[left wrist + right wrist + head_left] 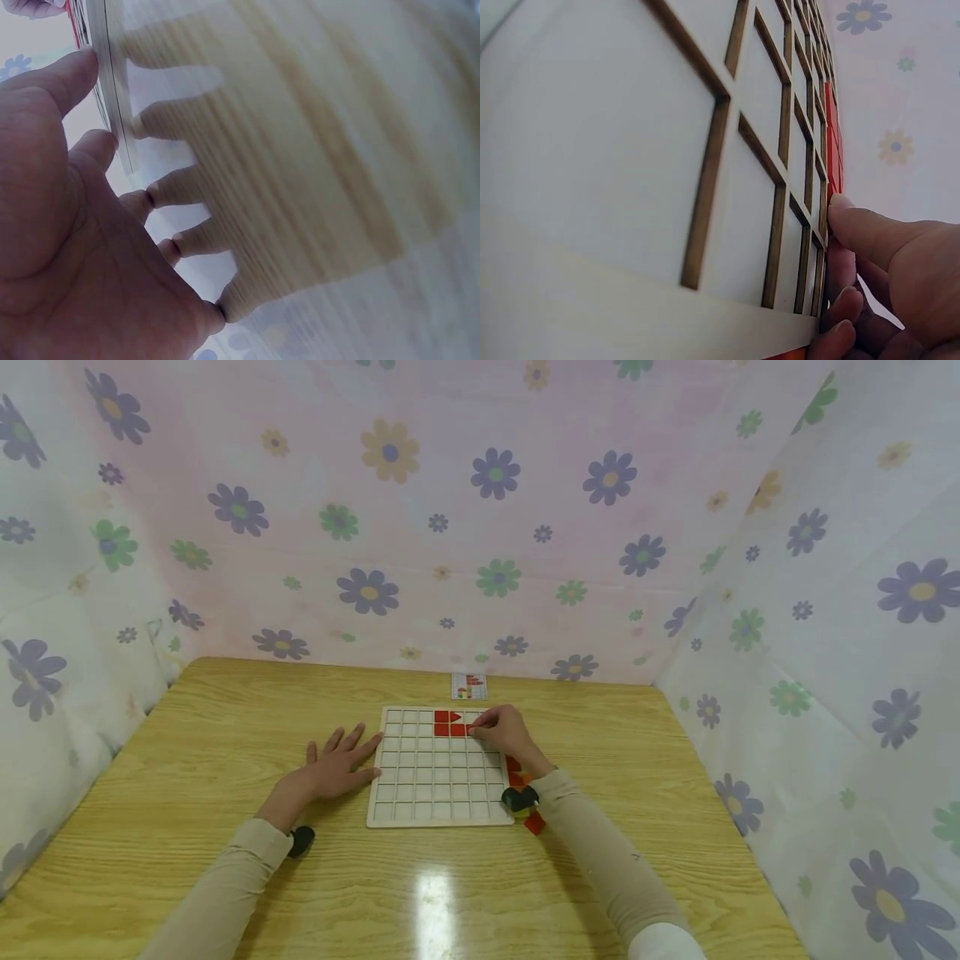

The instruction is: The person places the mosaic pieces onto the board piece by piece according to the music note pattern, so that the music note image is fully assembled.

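Observation:
A wooden grid board [422, 778] lies on the table, with several red tiles [442, 730] in its two far rows. One in the farthest row is a triangular tile [455, 717]. My right hand [510, 735] is over the board's far right part, thumb and forefinger pinching a small red tile [470, 727] at the end of the second row. Its shape is mostly hidden by the fingertips. On the table left of the board my left hand [337, 768] rests with fingers spread, its thumb and forefinger against the board's frame [112, 82].
Loose red and orange pieces [514, 768] lie along the board's right edge, partly under the right wrist. A red square [535, 823] is nearer the front. Behind the board lies a small printed pattern card [468, 686]. Flowered cloth [420, 535] encloses the table's back and sides.

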{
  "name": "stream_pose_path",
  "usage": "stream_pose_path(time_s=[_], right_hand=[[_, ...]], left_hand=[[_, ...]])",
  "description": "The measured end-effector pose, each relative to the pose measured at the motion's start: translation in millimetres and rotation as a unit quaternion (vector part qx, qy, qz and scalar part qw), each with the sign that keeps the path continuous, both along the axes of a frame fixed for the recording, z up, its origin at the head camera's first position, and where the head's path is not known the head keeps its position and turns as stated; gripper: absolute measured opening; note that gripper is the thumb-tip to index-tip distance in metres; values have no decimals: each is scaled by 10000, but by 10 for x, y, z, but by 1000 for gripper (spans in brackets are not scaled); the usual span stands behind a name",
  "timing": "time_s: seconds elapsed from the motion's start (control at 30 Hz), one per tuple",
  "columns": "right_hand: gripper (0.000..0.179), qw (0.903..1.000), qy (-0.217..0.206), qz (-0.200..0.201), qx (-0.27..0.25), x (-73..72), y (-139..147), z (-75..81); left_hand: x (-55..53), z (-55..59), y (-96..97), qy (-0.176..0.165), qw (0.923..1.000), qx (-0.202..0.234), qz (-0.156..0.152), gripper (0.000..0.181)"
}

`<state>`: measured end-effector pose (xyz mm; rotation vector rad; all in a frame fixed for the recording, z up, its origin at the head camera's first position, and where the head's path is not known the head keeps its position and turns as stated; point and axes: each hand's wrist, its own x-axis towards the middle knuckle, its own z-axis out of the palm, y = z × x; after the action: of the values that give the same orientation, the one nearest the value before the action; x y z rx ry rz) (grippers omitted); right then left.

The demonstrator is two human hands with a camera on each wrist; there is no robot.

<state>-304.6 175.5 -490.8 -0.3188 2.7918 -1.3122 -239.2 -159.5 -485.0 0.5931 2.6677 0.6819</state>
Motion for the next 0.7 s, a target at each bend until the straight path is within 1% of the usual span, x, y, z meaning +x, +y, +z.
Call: stream_pose_path(time_s=[0.3,0.43,0.5,0.7], right_hand=[[9,9998,-22,-182,-75,16,-18,0],[9,9997,-92,-149,-175,13,-4,2],[10,9995,-190,-113,-235,0,12,-4],[23,9963,-722,-27,-470,-34,110,10]], left_hand=[[-2,-8,-1,5,10000,-2,38,71],[-3,-15,-3,18,10000,5,33,71],[-2,-15,-3,27,10000,2,24,72],[-1,-7,-6,0,10000,60,12,72]])
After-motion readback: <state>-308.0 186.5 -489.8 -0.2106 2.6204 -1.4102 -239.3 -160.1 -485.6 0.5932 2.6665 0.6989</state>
